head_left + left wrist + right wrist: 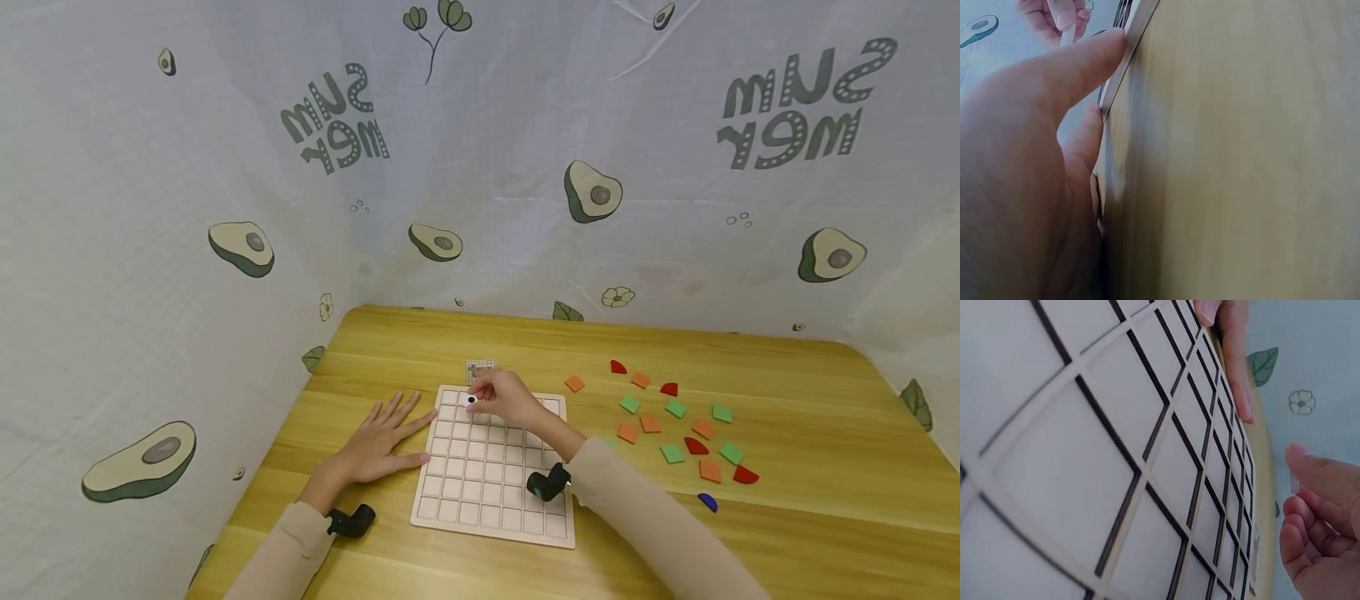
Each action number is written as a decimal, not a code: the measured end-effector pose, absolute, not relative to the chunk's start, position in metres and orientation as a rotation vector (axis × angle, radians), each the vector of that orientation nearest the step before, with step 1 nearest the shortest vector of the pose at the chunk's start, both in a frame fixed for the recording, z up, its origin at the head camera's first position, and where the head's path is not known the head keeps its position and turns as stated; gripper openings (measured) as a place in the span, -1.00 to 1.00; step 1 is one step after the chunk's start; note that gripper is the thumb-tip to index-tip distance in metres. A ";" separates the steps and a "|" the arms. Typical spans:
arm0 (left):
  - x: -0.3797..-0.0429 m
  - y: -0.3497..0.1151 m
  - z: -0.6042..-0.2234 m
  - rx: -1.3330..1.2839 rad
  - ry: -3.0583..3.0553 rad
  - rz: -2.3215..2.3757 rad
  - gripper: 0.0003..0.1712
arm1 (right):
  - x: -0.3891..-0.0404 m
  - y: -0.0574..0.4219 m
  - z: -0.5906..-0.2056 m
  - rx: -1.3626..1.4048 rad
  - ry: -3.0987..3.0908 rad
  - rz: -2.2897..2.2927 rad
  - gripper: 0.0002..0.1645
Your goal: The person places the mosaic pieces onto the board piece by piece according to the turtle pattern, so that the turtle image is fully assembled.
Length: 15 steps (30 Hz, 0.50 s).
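A pale square board [480, 471] with a raised grid lies on the wooden table. Over its far row, my right hand [504, 395] pinches a small white tile [470, 400] marked with a black dot. In the right wrist view the tile [1294, 483] shows edge-on between thumb and fingertips. My left hand [381, 442] lies with spread fingers on the table at the board's left side. Its thumb [1110, 47] and a finger touch the board's edge [1127, 56] in the left wrist view.
A small printed card [478, 368] lies beyond the board's far edge, partly behind my right hand. To the right are scattered orange squares [651, 424], green squares [676, 409], red quarter-round pieces [696, 446] and a blue piece [707, 502]. A printed curtain [510, 275] hangs behind the table.
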<state>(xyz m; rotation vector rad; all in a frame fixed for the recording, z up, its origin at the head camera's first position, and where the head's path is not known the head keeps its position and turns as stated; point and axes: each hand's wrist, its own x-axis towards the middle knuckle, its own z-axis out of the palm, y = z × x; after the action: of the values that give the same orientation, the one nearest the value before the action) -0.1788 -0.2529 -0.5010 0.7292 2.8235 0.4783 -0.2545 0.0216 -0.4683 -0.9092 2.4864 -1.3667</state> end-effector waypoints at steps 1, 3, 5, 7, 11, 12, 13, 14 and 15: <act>-0.179 -0.253 -0.501 0.727 2.824 0.477 -0.18 | -0.254 0.018 -0.470 -0.914 2.489 -1.356 -0.80; -0.178 -0.252 -0.501 0.724 2.823 0.478 -0.18 | -0.253 0.010 -0.472 -0.913 2.501 -1.346 -0.81; -0.178 -0.252 -0.500 0.731 2.825 0.481 -0.18 | -0.252 0.004 -0.473 -0.908 2.504 -1.348 -0.81; -0.178 -0.252 -0.500 0.729 2.827 0.478 -0.18 | -0.250 -0.002 -0.473 -0.923 2.517 -1.345 -0.82; -0.179 -0.252 -0.500 0.730 2.833 0.467 -0.18 | -0.249 -0.011 -0.474 -0.913 2.512 -1.333 -0.81; -0.180 -0.252 -0.500 0.727 2.832 0.459 -0.18 | -0.249 -0.013 -0.475 -0.905 2.509 -1.333 -0.81; -0.180 -0.253 -0.500 0.727 2.831 0.458 -0.18 | -0.248 -0.014 -0.475 -0.892 2.501 -1.332 -0.80; -0.180 -0.253 -0.500 0.729 2.830 0.458 -0.19 | -0.248 -0.016 -0.475 -0.881 2.496 -1.332 -0.80; -0.181 -0.253 -0.501 0.728 2.829 0.448 -0.18 | -0.248 -0.017 -0.476 -0.877 2.497 -1.333 -0.80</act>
<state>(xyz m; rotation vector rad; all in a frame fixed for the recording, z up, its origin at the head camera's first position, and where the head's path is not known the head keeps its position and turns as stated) -0.1807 -0.2534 -0.5009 0.7279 2.8295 0.4484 -0.2477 -0.0170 -0.4756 -0.8767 2.4966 -1.3326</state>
